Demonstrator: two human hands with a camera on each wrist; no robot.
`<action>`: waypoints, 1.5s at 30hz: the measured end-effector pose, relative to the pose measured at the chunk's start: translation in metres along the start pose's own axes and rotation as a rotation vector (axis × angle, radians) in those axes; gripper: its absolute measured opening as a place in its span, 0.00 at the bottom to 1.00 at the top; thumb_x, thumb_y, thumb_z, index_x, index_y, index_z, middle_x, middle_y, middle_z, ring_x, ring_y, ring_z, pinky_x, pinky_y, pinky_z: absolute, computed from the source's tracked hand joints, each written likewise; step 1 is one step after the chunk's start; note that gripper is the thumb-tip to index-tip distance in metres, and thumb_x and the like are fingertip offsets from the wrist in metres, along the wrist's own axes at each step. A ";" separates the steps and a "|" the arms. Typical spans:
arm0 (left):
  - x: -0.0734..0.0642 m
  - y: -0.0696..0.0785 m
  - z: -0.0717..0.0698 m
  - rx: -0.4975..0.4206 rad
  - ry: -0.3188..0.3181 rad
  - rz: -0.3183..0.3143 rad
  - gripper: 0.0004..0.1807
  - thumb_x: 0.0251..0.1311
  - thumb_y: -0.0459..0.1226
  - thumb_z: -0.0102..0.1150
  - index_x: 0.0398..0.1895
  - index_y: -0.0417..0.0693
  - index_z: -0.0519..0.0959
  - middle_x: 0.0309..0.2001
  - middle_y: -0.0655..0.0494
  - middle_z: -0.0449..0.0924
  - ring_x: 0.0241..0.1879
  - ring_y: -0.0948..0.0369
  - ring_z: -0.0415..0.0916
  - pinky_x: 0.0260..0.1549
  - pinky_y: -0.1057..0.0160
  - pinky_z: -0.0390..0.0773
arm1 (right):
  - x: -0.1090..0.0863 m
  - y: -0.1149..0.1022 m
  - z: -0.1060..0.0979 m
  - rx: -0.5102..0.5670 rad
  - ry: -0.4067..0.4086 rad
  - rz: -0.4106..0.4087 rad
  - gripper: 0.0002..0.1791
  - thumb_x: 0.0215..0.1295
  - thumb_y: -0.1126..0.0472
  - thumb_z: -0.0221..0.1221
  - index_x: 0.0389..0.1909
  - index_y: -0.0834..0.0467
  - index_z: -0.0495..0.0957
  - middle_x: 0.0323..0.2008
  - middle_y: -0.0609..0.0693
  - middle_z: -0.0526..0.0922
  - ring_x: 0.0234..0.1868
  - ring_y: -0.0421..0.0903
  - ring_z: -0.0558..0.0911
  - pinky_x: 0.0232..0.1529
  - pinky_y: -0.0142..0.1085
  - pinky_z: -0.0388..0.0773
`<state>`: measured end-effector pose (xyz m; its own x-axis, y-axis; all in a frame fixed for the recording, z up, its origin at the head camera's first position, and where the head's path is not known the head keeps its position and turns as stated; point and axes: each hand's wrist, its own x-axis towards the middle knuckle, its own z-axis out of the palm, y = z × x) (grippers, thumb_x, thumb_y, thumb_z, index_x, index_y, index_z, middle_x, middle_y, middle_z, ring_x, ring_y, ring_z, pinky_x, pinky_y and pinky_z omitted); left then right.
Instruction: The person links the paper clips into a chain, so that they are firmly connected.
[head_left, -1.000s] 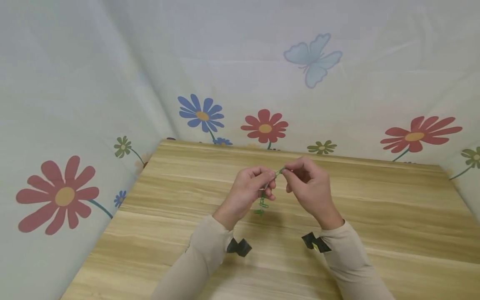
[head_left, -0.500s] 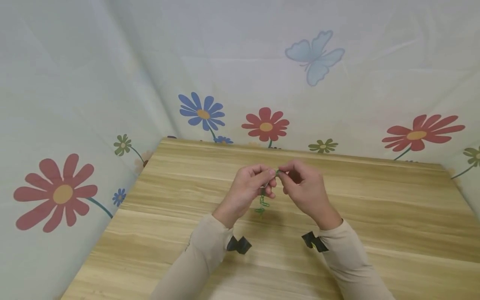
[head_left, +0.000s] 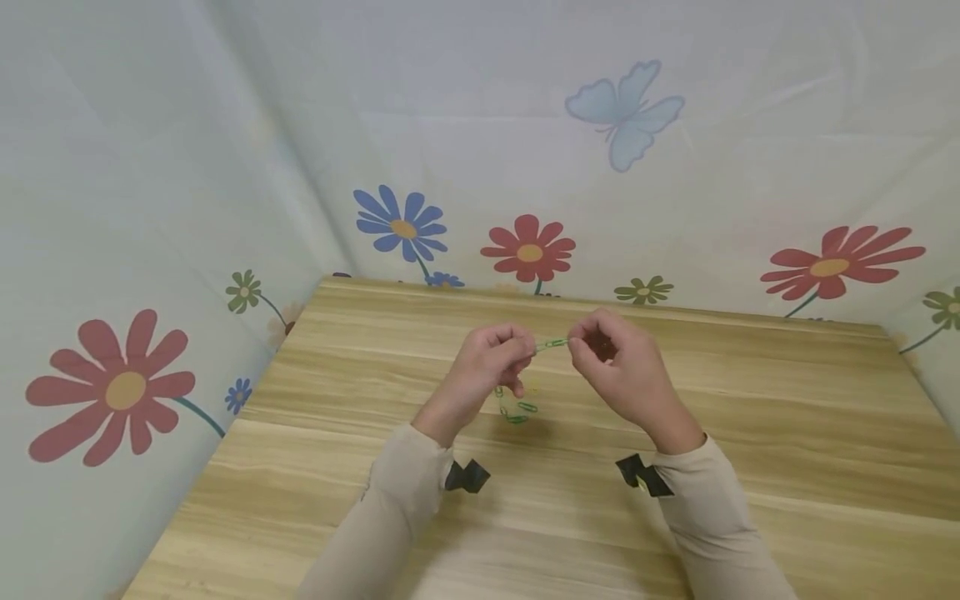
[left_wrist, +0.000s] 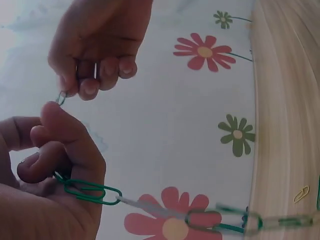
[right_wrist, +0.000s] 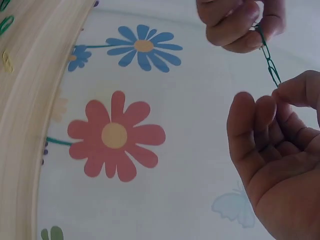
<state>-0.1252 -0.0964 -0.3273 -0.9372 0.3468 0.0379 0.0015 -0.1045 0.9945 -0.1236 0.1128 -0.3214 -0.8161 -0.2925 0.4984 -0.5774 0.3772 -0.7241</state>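
Observation:
A chain of linked paper clips (head_left: 553, 343), mostly green, stretches between my two hands above the table. My left hand (head_left: 486, 367) pinches it between thumb and index finger. The thumb and index finger of my right hand (head_left: 622, 367) pinch the end of a green paper clip (right_wrist: 273, 74). In the right wrist view, this clip runs up through another green clip (right_wrist: 265, 48) to the left hand. The rest of the chain hangs from my left hand; in the left wrist view, a green clip (left_wrist: 92, 191) and a whitish clip (left_wrist: 150, 206) belong to it.
On the wooden table (head_left: 375, 367) below the hands lie a yellow paper clip (left_wrist: 301, 194) and green paper clips (right_wrist: 6, 24). A flower-printed cloth (head_left: 450, 108) stands along the table's back and left edges.
The hands first came closer together, then moved apart, and a taut stretch of linked clips now shows between them. The hanging chain has shifted left with my left hand.

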 end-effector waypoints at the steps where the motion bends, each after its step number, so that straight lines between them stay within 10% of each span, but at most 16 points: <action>1: 0.000 0.000 -0.001 0.025 -0.016 -0.005 0.11 0.70 0.39 0.53 0.32 0.41 0.76 0.24 0.55 0.66 0.22 0.61 0.65 0.22 0.64 0.78 | 0.000 -0.001 0.000 0.027 -0.009 0.010 0.01 0.69 0.69 0.58 0.38 0.62 0.78 0.29 0.48 0.76 0.25 0.43 0.76 0.26 0.32 0.77; 11: -0.003 0.005 -0.002 0.104 -0.160 -0.001 0.15 0.76 0.40 0.52 0.42 0.35 0.80 0.25 0.52 0.72 0.17 0.59 0.61 0.28 0.57 0.83 | -0.001 -0.005 0.013 0.095 -0.021 -0.014 0.04 0.72 0.69 0.55 0.35 0.60 0.75 0.26 0.48 0.76 0.19 0.44 0.76 0.20 0.34 0.77; 18: -0.002 0.000 0.000 -0.244 -0.218 -0.067 0.13 0.76 0.36 0.49 0.36 0.44 0.82 0.17 0.60 0.58 0.13 0.68 0.52 0.14 0.72 0.56 | -0.004 -0.009 0.023 0.316 0.083 -0.020 0.05 0.72 0.71 0.53 0.35 0.66 0.75 0.23 0.52 0.74 0.14 0.51 0.73 0.15 0.33 0.74; 24: -0.002 -0.003 0.003 -0.427 -0.245 -0.094 0.15 0.75 0.33 0.46 0.33 0.44 0.82 0.15 0.63 0.59 0.12 0.70 0.54 0.12 0.75 0.56 | -0.004 -0.012 0.029 0.408 0.143 -0.058 0.04 0.72 0.72 0.54 0.35 0.68 0.74 0.21 0.55 0.73 0.14 0.50 0.72 0.15 0.33 0.72; 37: -0.006 0.003 0.000 -0.110 -0.173 0.004 0.15 0.73 0.39 0.52 0.40 0.33 0.80 0.24 0.55 0.70 0.18 0.62 0.58 0.19 0.68 0.71 | -0.005 -0.012 0.022 0.405 0.072 0.013 0.03 0.71 0.72 0.56 0.37 0.69 0.76 0.28 0.54 0.78 0.18 0.47 0.75 0.19 0.34 0.77; 45: -0.004 0.004 -0.003 -0.187 -0.180 -0.019 0.11 0.74 0.37 0.50 0.37 0.43 0.82 0.25 0.56 0.71 0.19 0.64 0.61 0.22 0.68 0.75 | -0.002 -0.007 0.015 0.427 0.016 0.068 0.06 0.72 0.71 0.56 0.45 0.69 0.78 0.32 0.59 0.79 0.19 0.47 0.77 0.22 0.36 0.81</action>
<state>-0.1221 -0.1009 -0.3233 -0.8593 0.5087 0.0530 -0.0953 -0.2610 0.9606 -0.1175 0.0971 -0.3241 -0.8543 -0.2643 0.4475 -0.4631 -0.0037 -0.8863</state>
